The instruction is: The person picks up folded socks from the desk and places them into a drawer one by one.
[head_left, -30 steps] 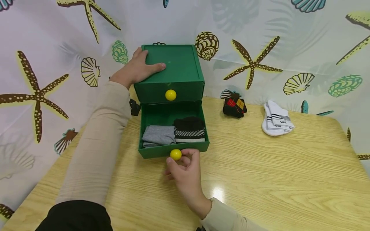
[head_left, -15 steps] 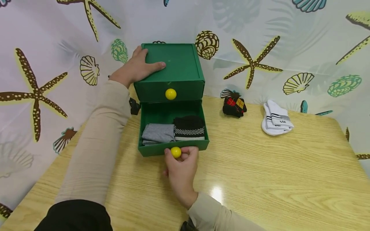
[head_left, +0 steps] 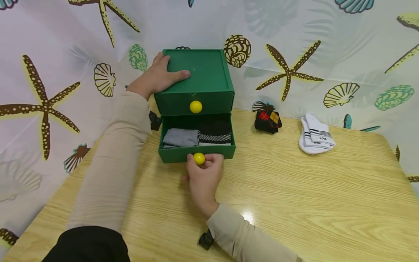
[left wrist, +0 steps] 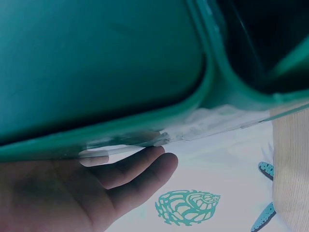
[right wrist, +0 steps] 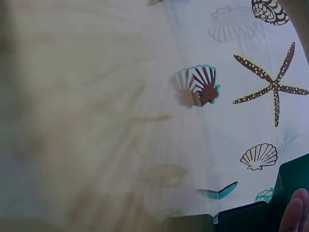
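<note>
A green two-drawer box stands against the patterned cloth, its lower drawer pulled partly out. Inside that drawer lie a folded grey sock and a black-and-white sock, side by side. My left hand rests on the box's top left edge, thumb flat on the lid; in the left wrist view straight fingers lie along the box's side. With thumb and fingers my right hand pinches the lower drawer's yellow knob. The upper drawer, with its own yellow knob, is closed.
To the right of the box, a black argyle sock bundle sits near the back of the wooden table. Farther right lies a folded white pair of socks. Cloth printed with shells and starfish hangs behind.
My right hand has closed its thumb onto the knob and moved away from me, and the lower drawer has slid partway inward. The left hand has stayed on the box.
</note>
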Motion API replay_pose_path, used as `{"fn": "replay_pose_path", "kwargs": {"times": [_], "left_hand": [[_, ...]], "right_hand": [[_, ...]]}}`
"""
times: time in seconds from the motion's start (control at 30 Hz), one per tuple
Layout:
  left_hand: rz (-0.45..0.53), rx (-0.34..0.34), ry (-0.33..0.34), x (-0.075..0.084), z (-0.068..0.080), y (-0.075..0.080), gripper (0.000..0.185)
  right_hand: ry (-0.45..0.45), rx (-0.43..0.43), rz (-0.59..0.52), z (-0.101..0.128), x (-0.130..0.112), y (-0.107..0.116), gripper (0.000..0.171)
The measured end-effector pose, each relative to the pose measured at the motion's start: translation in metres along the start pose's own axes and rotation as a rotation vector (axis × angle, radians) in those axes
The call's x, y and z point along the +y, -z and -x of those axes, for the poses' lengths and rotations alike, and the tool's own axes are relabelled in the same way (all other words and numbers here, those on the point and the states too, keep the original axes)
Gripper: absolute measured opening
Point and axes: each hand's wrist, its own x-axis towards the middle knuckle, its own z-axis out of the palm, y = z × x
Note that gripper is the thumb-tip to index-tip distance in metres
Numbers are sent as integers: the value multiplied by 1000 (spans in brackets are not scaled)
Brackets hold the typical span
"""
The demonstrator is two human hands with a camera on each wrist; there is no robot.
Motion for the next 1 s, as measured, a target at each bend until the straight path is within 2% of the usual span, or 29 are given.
{"fn": "replay_pose_path", "kwargs": {"times": [0.37, 0.7, 1.0], "left_hand": [[6, 14, -1, 0, 1, -1, 100], [5, 23, 1, -1, 0, -2, 100], [6, 23, -5, 1, 1, -2, 99]], "right_hand": [[15, -28, 28, -25, 3, -13, 43], [10, 6, 89, -47, 5, -23, 45], [8, -15, 103, -66, 4, -29, 42]]}}
